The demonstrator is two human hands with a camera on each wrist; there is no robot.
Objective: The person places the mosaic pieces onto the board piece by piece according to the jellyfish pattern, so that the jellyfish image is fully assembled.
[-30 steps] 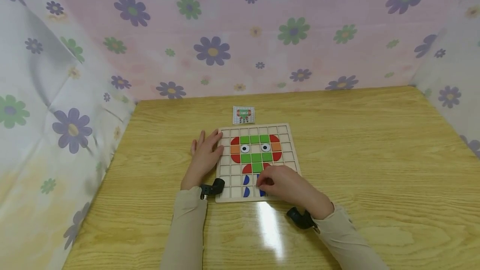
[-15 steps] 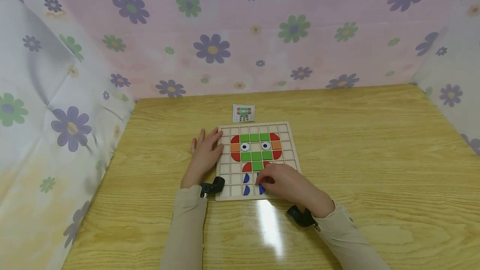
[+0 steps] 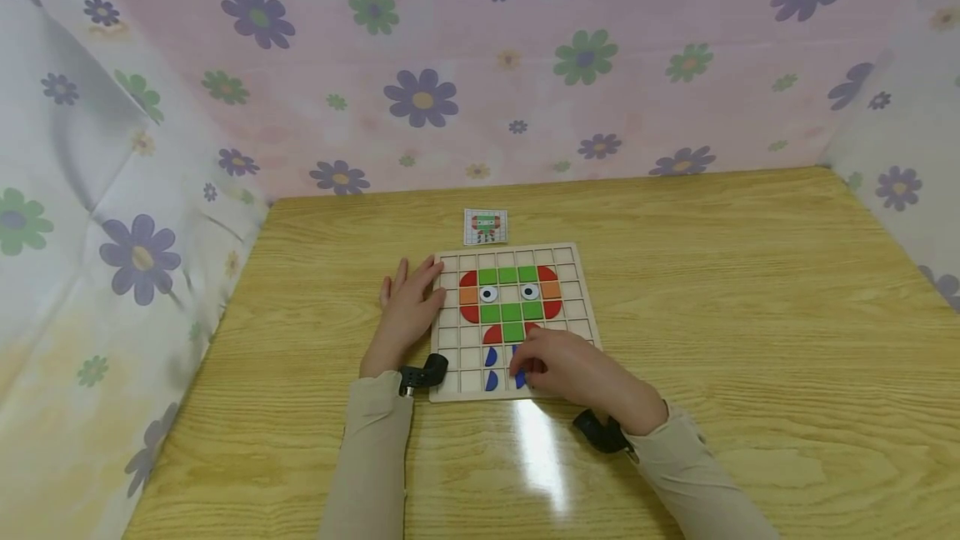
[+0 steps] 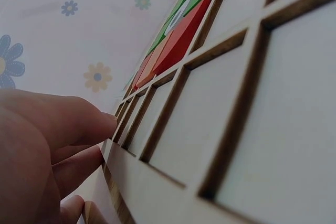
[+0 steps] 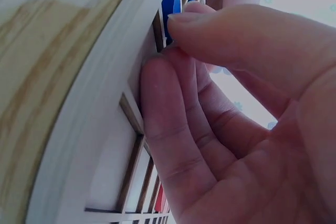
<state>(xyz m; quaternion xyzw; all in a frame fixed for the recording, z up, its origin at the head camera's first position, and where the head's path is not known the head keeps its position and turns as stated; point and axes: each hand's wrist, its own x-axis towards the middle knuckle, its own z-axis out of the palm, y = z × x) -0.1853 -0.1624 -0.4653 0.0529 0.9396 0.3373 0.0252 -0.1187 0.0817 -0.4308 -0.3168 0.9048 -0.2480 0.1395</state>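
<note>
A wooden grid board point(image 3: 450, 336) lies on the table, its cells partly filled with a figure of coloured tiles. My left hand point(image 3: 405, 315) rests along the board's left edge, fingers extended and fingertips at the rim. In the lower rows, my right hand point(image 3: 566, 363) has thumb and fingertips drawn together at a blue half-circle tile point(image 5: 170, 6), pinching at its edge. Two more blue half-circle tiles point(image 3: 491, 381) sit in the column to the left. Above them are green square tiles point(image 3: 512, 312), red rounded tiles point(image 3: 469, 279) and two eye discs point(image 3: 488, 294). The right hand hides some cells.
A small picture card point(image 3: 485, 227) of a similar figure lies just behind the board. The wood-grain table point(image 3: 720, 273) stretches out on both sides. Flower-patterned cloth point(image 3: 450, 40) stands behind and along the sides.
The right hand's fingertips have shifted very slightly at the lower blue tile. The left hand stays on the board's edge; the view has tilted a little.
</note>
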